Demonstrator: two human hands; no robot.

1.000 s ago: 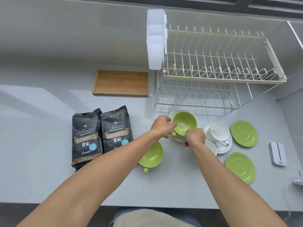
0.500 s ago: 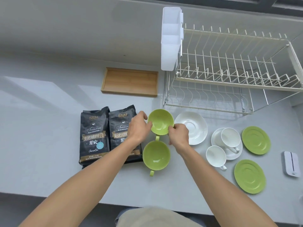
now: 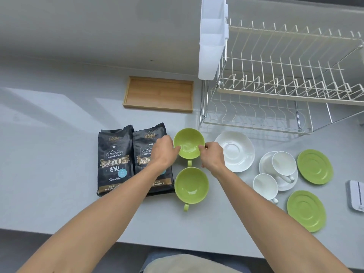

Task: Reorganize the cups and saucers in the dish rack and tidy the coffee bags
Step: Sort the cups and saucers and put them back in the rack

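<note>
Both hands on one green cup now, left hand and right hand pinching opposite sides of its rim, fingers curled narrow around the lip. Looks like a two-handed hold for steadiness, mouth kept upward, handle pointing back toward the body. Sits or hovers just above the worktop; hard to say whether touching. Right in line behind the second green cup, handles facing the same way — reads as grouping like with like, green cups in a neat column beside the coffee bags.

Bags flat, side by side, labels up, right one partly under the left wrist. Off to the right, white saucer bare on the worktop, then a white cup on its saucer, another white cup just beside it, and two green saucers further out.

Dish rack at the back, both tiers with nothing in them, so likely an early sorting stage. Wooden tray waiting near the wall, a probable home for the bags.
</note>
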